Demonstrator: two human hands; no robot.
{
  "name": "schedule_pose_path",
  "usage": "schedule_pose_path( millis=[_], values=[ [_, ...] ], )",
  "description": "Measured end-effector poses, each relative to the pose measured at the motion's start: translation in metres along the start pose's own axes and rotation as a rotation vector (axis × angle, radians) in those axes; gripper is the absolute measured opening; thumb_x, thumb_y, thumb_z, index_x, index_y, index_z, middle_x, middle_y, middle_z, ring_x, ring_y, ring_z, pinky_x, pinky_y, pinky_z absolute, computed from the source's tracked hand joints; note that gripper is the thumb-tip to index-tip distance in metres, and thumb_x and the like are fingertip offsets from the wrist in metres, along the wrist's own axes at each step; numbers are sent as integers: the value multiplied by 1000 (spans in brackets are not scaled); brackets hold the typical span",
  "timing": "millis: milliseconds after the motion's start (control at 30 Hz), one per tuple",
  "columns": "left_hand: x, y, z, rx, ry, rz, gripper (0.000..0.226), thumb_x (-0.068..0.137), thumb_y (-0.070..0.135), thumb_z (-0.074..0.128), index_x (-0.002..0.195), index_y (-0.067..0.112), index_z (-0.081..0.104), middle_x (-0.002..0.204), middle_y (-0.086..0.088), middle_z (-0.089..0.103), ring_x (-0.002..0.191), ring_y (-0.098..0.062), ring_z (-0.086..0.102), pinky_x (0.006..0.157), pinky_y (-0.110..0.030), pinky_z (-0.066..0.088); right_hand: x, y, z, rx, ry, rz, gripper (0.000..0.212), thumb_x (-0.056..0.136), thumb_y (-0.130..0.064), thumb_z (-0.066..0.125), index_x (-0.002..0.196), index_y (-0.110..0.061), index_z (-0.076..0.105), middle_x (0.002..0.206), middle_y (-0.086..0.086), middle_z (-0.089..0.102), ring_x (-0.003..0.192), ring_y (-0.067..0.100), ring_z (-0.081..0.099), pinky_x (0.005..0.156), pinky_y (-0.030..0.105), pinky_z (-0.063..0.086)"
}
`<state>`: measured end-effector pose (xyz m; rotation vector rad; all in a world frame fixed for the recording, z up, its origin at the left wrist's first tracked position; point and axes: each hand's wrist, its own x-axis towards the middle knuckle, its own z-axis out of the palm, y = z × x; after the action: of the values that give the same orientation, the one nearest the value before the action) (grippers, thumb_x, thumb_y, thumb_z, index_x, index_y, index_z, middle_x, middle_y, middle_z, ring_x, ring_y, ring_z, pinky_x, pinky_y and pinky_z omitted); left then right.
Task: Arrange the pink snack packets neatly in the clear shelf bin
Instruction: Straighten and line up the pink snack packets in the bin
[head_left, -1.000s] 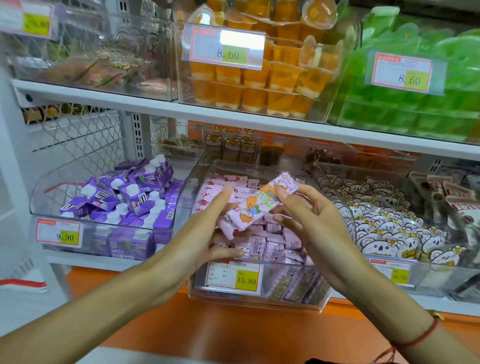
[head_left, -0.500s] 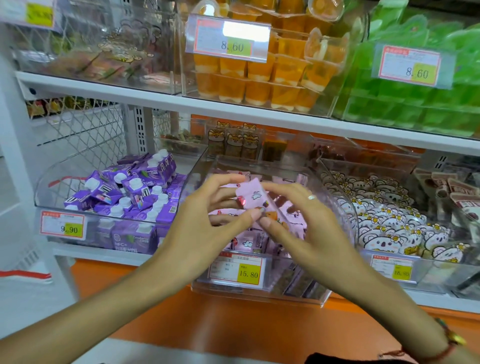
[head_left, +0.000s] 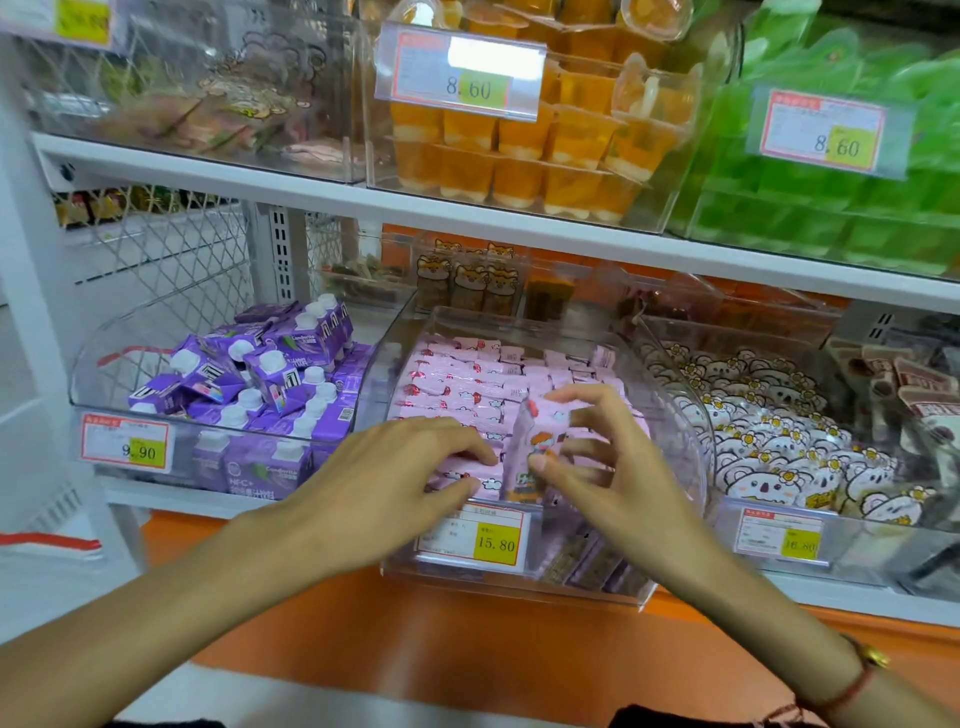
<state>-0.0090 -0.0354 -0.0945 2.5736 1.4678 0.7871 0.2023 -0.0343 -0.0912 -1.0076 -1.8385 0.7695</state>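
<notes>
Bin (head_left: 670, 364): clear, centre of the frame, rows of pink packets (head_left: 467, 379) inside.
Your right hand (head_left: 613, 467): fingers curled, pinching one packet (head_left: 527, 457) upright over the bin's front.
Your left hand (head_left: 395, 467): fingers fairly straight, tips pressing the front packets.
Left of frame: purple cartons (head_left: 260, 379).

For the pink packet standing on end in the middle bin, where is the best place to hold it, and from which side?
Pinch the pink packet across its flat faces at mid-height, coming from the right, much as the right hand does. It stands nearly upright with its lower end among the laid rows, so the top and sides are free, while the left hand presses the rows on its left.
</notes>
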Motion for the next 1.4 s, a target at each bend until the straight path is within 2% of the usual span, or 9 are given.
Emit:
schedule_pose_path(
  millis=[67, 200, 400, 567, 667, 767, 900, 1033, 1400],
  values=[
    [1, -1, -1, -26, -6, -26, 22, 88, 44, 57, 110, 45, 55, 106, 29, 60, 97, 5, 51, 69, -15, 41, -3, 3, 5, -101, -36, 5, 33, 79, -17, 75, 97, -32, 52, 91, -19, 61, 75, 1, 65, 64, 14, 49],
    [1, 1, -2, -40, -17, -38, 21, 88, 42, 58, 108, 45, 55, 105, 31, 60, 97, 8, 51, 75, -21, 45, -3, 7, 5, -649, -13, -188, 23, 81, -44, 68, 92, -26, 60, 89, -15, 51, 86, 5, 47, 72, 23, 40],
    [1, 1, -3, -17, -25, -50, 24, 85, 34, 59, 104, 47, 54, 96, 35, 57, 87, 7, 54, 67, -17, 40, -9, 9, -1, -646, -150, -157, 23, 89, -34, 58, 112, -31, 60, 82, -27, 46, 80, -13, 42, 68, 13, 32],
    [3, 3, -3, 25, 16, -64, 31, 80, 25, 60, 103, 46, 55, 95, 32, 56, 86, 3, 54, 59, -13, 36, -9, 6, -4, -645, -255, -138, 33, 95, -35, 49, 128, -32, 53, 104, -17, 52, 95, -2, 45, 83, 23, 40],
    [2, 6, -2, 5, 26, -11, 36, 84, 21, 59, 111, 44, 54, 113, 29, 51, 105, 4, 48, 77, -28, 47, 0, 1, -11, -649, -152, -144, 26, 95, -37, 49, 118, -32, 60, 98, -16, 57, 89, -2, 50, 73, 19, 40],
    [-1, 7, -2, 33, -22, 91, 35, 93, 27, 52, 124, 44, 50, 127, 30, 42, 118, 7, 37, 89, -8, 33, 19, -1, -18, -665, -37, -142, 17, 92, -35, 56, 106, -32, 63, 92, -16, 59, 79, -1, 52, 64, 18, 39],
    [-5, 4, 1, 86, -116, 162, 33, 100, 36, 36, 130, 47, 45, 133, 31, 37, 122, 13, 25, 88, 3, 12, 47, 0, -17, -751, -298, 2, 28, 82, -44, 67, 104, -26, 68, 96, -5, 57, 82, 10, 53, 77, 33, 48],
    [-5, 2, 0, 100, -127, 172, 32, 100, 37, 34, 128, 46, 45, 133, 29, 38, 121, 10, 27, 88, -4, 15, 60, 2, -12, -671, -338, 71, 25, 79, -41, 72, 93, -21, 72, 81, -7, 56, 68, 6, 50, 68, 29, 46],
    [1, 5, 2, 89, -99, 142, 33, 98, 37, 35, 128, 46, 46, 125, 27, 42, 116, 5, 31, 94, -14, 25, 37, 6, -3, -914, -45, -318, 20, 96, -36, 50, 95, -21, 64, 94, -6, 62, 78, 16, 58, 57, 28, 33]
  ],
)
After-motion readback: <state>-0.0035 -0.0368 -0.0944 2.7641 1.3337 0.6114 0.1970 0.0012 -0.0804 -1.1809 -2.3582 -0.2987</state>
